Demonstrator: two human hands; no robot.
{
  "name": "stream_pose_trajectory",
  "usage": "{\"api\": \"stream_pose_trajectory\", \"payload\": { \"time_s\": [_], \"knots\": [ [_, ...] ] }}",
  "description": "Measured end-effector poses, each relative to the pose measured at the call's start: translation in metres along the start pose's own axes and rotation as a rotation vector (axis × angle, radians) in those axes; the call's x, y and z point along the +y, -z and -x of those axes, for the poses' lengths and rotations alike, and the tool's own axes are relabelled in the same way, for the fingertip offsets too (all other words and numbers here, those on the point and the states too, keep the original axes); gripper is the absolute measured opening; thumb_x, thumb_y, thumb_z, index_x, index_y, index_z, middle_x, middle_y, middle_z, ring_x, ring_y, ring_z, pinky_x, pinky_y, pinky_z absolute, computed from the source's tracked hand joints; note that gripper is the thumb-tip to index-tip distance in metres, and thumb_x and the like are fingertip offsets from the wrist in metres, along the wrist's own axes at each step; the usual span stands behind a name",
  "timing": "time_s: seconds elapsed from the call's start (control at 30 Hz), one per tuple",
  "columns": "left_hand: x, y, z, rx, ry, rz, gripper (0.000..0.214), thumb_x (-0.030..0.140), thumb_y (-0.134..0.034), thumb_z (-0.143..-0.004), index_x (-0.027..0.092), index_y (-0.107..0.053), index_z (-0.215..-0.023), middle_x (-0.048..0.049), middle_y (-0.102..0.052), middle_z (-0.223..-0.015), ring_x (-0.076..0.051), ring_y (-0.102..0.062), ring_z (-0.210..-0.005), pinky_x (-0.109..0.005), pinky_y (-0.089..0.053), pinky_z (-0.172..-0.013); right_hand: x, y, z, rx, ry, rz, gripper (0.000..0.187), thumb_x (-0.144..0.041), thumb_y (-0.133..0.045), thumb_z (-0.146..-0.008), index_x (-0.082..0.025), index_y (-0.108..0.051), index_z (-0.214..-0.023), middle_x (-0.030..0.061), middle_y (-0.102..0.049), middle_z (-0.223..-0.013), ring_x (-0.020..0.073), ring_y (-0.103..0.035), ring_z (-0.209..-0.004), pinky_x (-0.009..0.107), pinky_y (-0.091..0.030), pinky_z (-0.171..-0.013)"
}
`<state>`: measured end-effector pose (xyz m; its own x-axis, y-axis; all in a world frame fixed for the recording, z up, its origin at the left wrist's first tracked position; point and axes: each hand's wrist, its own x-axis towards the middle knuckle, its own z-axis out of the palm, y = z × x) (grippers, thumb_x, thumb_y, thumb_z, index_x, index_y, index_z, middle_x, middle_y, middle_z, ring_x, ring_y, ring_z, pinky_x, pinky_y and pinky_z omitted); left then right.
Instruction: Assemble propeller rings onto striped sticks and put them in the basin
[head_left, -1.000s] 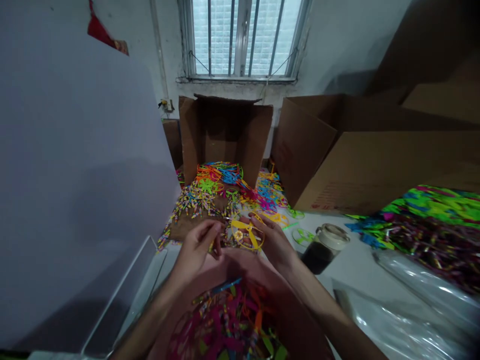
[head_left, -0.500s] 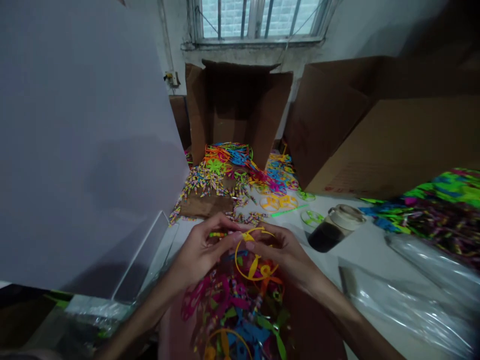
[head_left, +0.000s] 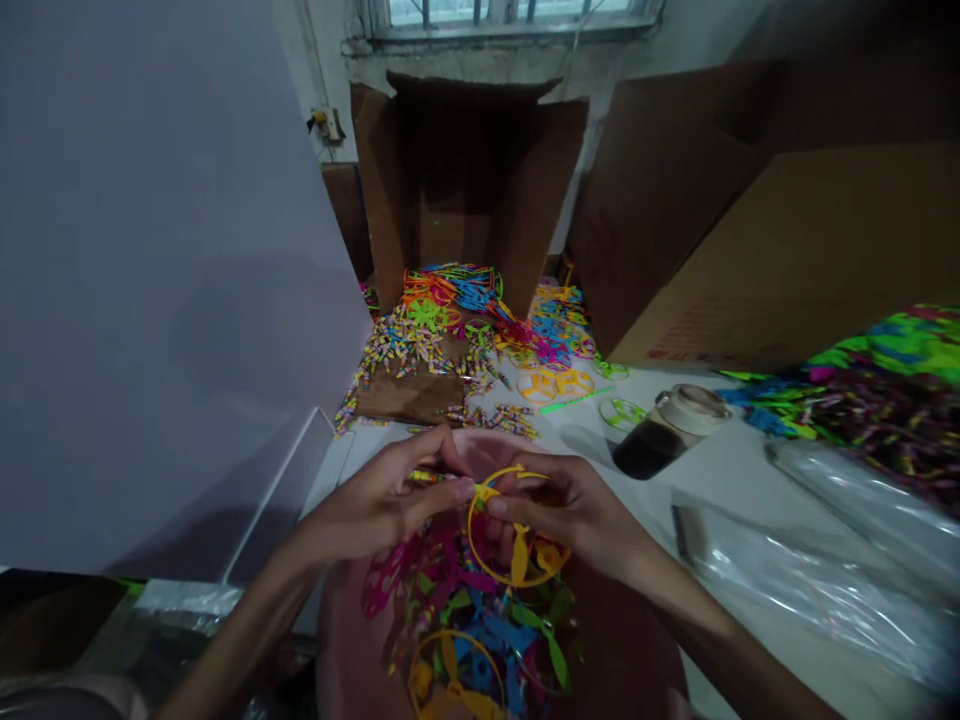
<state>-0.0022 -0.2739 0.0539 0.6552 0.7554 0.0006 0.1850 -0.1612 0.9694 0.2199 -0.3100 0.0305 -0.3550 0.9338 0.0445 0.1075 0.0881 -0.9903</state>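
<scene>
My left hand (head_left: 397,505) pinches a short stick with a colourful pattern (head_left: 426,477) between thumb and fingers. A yellow ringed propeller (head_left: 520,556) is gripped at its rim by my right hand (head_left: 581,510). The two hands meet fingertip to fingertip, and the stick's inner end is at the propeller's edge; whether they are joined I cannot tell. Below them is a pink basin (head_left: 336,640) holding a jumble of propellers, among them a blue one (head_left: 495,650), a magenta one (head_left: 390,575) and a yellow ringed one (head_left: 450,665).
Behind the basin, patterned sticks (head_left: 409,340) are heaped by an open cardboard box (head_left: 367,200). Orange ringed propellers (head_left: 555,385) lie on the white table. To the right stand a jar of dark liquid (head_left: 660,440), clear plastic bags (head_left: 795,580) and a large carton (head_left: 750,270). A pale panel (head_left: 180,250) bounds the left.
The view has tipped downward, so the background sits higher and more of the basin shows. Both hands keep their hold, and the yellow propeller has turned slightly, showing more of its ring.
</scene>
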Motion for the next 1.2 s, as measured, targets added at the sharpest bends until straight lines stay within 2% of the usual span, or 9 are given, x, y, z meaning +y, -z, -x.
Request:
{"api": "stream_pose_trajectory", "payload": {
  "time_s": [0.33,0.63,0.7,0.83,0.87,0.93,1.03,1.1,1.2],
  "knots": [
    [0.005,0.007,-0.003,-0.11,0.059,-0.152,0.023,0.04,-0.059,-0.094,0.017,-0.059,-0.088,0.002,-0.056,-0.08,-0.011,-0.049,-0.071,-0.021,-0.039,-0.06,0.002,-0.005,0.003,-0.023,0.092,0.201,0.012,-0.034,-0.07,-0.09,-0.024,-0.076,-0.093,-0.0003,-0.078,-0.089,0.0156,-0.071,-0.08,0.027,-0.054,-0.073],
    [0.003,0.006,-0.006,-0.118,0.006,-0.202,0.025,0.04,-0.059,-0.093,0.017,-0.06,-0.083,0.0015,-0.057,-0.082,-0.013,-0.051,-0.076,-0.023,-0.042,-0.067,0.011,-0.004,-0.003,-0.049,0.083,0.215,0.012,-0.035,-0.071,-0.089,-0.023,-0.075,-0.088,-0.0002,-0.078,-0.089,0.0155,-0.069,-0.077,0.028,-0.052,-0.071],
    [0.007,0.018,0.002,-0.022,0.033,-0.163,0.023,0.038,-0.061,-0.091,0.018,-0.061,-0.081,0.0032,-0.055,-0.074,-0.01,-0.048,-0.066,-0.02,-0.038,-0.057,0.012,0.001,0.002,-0.118,0.014,0.188,0.014,-0.036,-0.072,-0.089,-0.022,-0.075,-0.087,0.0002,-0.077,-0.087,0.0154,-0.069,-0.076,0.027,-0.052,-0.07],
    [0.011,0.035,0.027,0.456,0.027,-0.083,0.023,0.038,-0.068,-0.089,0.02,-0.058,-0.078,0.0074,-0.044,-0.059,-0.006,-0.035,-0.047,-0.015,-0.024,-0.041,0.011,0.015,0.019,-0.11,-0.161,0.063,0.023,-0.042,-0.073,-0.088,-0.02,-0.073,-0.08,0.0013,-0.075,-0.078,0.0143,-0.066,-0.066,0.024,-0.05,-0.059],
    [0.01,0.032,0.032,0.482,0.009,-0.109,0.019,0.037,-0.07,-0.088,0.021,-0.062,-0.081,0.0061,-0.05,-0.062,-0.007,-0.042,-0.05,-0.014,-0.03,-0.043,0.01,0.017,0.022,-0.057,-0.167,0.032,0.024,-0.043,-0.073,-0.088,-0.02,-0.073,-0.08,0.0015,-0.074,-0.077,0.0142,-0.066,-0.066,0.024,-0.051,-0.06],
    [0.004,0.016,0.038,0.388,-0.034,-0.171,0.013,0.035,-0.072,-0.087,0.023,-0.07,-0.091,-0.0009,-0.069,-0.087,-0.013,-0.063,-0.074,-0.018,-0.051,-0.062,0.006,0.018,0.024,0.033,-0.143,-0.005,0.025,-0.045,-0.074,-0.086,-0.02,-0.074,-0.082,0.0016,-0.074,-0.079,0.0149,-0.067,-0.071,0.025,-0.053,-0.065],
    [-0.013,-0.016,0.043,0.324,-0.017,-0.156,0.024,0.041,-0.06,-0.095,0.03,-0.071,-0.113,-0.0058,-0.072,-0.118,-0.025,-0.066,-0.112,-0.035,-0.057,-0.095,0.003,0.008,0.019,0.068,-0.065,-0.013,0.024,-0.047,-0.074,-0.086,-0.024,-0.075,-0.09,0.0012,-0.074,-0.089,0.0173,-0.068,-0.08,0.028,-0.056,-0.074],
    [-0.027,-0.032,0.044,0.369,-0.004,-0.117,0.031,0.047,-0.057,-0.095,0.034,-0.07,-0.12,-0.0071,-0.07,-0.126,-0.028,-0.065,-0.118,-0.042,-0.057,-0.098,0.003,-0.002,0.015,0.042,-0.035,-0.011,0.021,-0.048,-0.077,-0.083,-0.029,-0.075,-0.092,-0.0002,-0.074,-0.093,0.0194,-0.069,-0.082,0.03,-0.058,-0.073],
    [-0.046,-0.04,0.043,0.369,0.026,-0.115,0.03,0.052,-0.062,-0.09,0.034,-0.074,-0.111,-0.0069,-0.076,-0.111,-0.028,-0.071,-0.103,-0.039,-0.062,-0.086,0.006,-0.016,0.011,-0.033,-0.065,-0.032,0.019,-0.047,-0.077,-0.082,-0.033,-0.074,-0.095,-0.0013,-0.074,-0.095,0.0218,-0.07,-0.088,0.032,-0.059,-0.076]
  ]
}}
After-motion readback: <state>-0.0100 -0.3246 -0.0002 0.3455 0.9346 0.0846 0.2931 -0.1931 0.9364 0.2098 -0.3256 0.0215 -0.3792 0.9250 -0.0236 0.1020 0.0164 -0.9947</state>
